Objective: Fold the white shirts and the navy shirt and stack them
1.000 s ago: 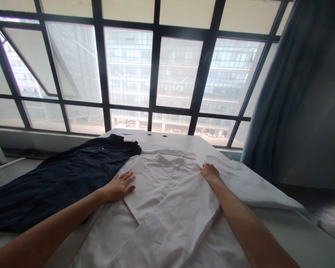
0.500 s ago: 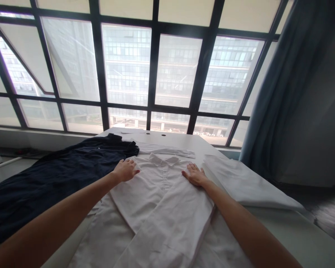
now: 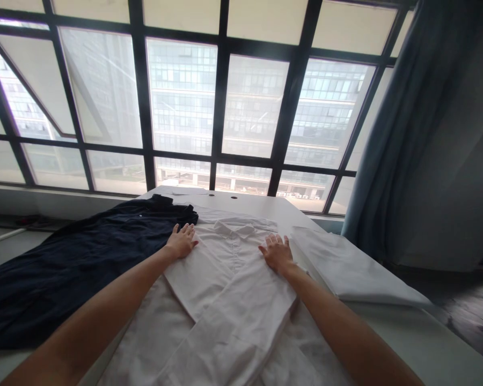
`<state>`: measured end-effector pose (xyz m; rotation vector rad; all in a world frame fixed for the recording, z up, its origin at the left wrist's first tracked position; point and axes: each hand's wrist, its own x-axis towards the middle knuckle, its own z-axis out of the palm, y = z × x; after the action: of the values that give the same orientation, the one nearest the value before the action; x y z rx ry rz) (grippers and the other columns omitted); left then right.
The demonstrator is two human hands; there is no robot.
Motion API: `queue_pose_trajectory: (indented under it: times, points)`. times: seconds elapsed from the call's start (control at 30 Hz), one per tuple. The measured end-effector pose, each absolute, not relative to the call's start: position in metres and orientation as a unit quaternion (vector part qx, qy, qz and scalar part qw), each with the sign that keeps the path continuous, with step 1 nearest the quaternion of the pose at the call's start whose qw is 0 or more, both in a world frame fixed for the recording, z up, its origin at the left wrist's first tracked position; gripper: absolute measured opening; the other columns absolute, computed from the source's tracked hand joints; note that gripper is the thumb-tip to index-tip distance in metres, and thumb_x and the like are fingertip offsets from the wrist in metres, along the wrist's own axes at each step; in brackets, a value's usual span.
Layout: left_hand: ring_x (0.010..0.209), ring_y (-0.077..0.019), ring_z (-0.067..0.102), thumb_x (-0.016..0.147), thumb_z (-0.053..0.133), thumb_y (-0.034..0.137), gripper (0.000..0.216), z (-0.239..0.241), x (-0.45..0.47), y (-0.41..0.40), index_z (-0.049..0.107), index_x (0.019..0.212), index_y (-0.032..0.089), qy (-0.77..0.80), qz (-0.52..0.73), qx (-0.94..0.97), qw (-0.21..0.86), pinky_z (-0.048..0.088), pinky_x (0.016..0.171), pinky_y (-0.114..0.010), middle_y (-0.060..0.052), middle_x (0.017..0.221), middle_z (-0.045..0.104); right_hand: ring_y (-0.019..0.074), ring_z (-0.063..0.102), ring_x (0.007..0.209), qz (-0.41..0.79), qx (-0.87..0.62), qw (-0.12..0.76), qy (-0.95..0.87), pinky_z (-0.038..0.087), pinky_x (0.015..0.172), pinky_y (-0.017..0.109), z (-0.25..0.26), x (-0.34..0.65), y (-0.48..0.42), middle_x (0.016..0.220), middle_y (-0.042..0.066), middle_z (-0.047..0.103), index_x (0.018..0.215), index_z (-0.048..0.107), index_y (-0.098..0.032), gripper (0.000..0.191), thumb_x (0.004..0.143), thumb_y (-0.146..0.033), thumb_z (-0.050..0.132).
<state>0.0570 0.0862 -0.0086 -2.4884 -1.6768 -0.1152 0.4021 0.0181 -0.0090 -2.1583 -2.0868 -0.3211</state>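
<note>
A white collared shirt (image 3: 229, 284) lies flat on the white table (image 3: 426, 332), its sides and a sleeve folded over the front. My left hand (image 3: 182, 240) presses palm down on the shirt's left shoulder, fingers spread. On the right shoulder my right hand (image 3: 277, 252) lies flat in the same way. Neither hand holds anything.
A dark navy garment (image 3: 76, 262) is spread out to the left, hanging off the table's side. A folded white cloth (image 3: 350, 265) lies to the right. A big grid window (image 3: 221, 102) stands behind and a grey-blue curtain (image 3: 402, 139) hangs at right.
My left hand slid up from the shirt's left edge to its shoulder. My right hand let go of the right edge, moved inward and now lies flat.
</note>
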Motion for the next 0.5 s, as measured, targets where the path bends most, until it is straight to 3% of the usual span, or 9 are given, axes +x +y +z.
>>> queue_pose_trajectory:
  times: [0.13, 0.23, 0.4, 0.5]
  points:
    - [0.143, -0.0371, 0.030, 0.098, 0.026, 0.056, 0.066, -0.019, 0.065, 0.026, 0.044, 0.146, 0.014, -0.515, -0.066, -0.854, 0.029, 0.017, 0.113, -0.062, -0.021, 0.153, 0.035, 0.0310, 0.027, 0.144, -0.036, -0.668, 0.080, -0.739, 0.011, 0.117, 0.050, -0.013, 0.375, -0.037, 0.155, 0.016, 0.036, 0.145, 0.043, -0.014, 0.066, 0.097, -0.056, 0.029]
    - [0.143, -0.0406, 0.026, 0.094, 0.023, 0.069, 0.080, -0.031, 0.067, -0.021, 0.039, 0.149, 0.014, -0.496, -0.040, -0.867, -0.028, 0.022, 0.109, -0.065, -0.023, 0.154, 0.031, 0.0323, 0.018, 0.148, 0.046, -0.643, 0.059, -0.763, 0.013, 0.117, 0.052, -0.019, 0.359, -0.081, 0.160, 0.012, 0.025, 0.152, 0.034, -0.021, 0.075, 0.093, -0.067, 0.029]
    - [0.148, -0.0403, 0.008, 0.092, 0.021, 0.073, 0.085, -0.029, 0.068, -0.045, 0.025, 0.155, 0.014, -0.494, -0.011, -0.867, -0.071, 0.013, 0.111, -0.067, -0.021, 0.160, 0.013, 0.0350, 0.008, 0.149, 0.109, -0.628, 0.035, -0.770, 0.008, 0.116, 0.057, -0.022, 0.346, -0.111, 0.162, 0.010, 0.017, 0.155, 0.026, -0.023, 0.080, 0.091, -0.070, 0.029]
    - [0.149, -0.0373, 0.007, 0.094, 0.022, 0.070, 0.081, -0.022, 0.070, -0.028, 0.024, 0.155, 0.016, -0.491, -0.010, -0.868, -0.077, 0.010, 0.113, -0.065, -0.019, 0.161, 0.012, 0.0347, 0.006, 0.150, 0.116, -0.635, 0.036, -0.763, 0.006, 0.116, 0.058, -0.019, 0.344, -0.098, 0.163, 0.010, 0.014, 0.155, 0.026, -0.021, 0.080, 0.091, -0.070, 0.028]
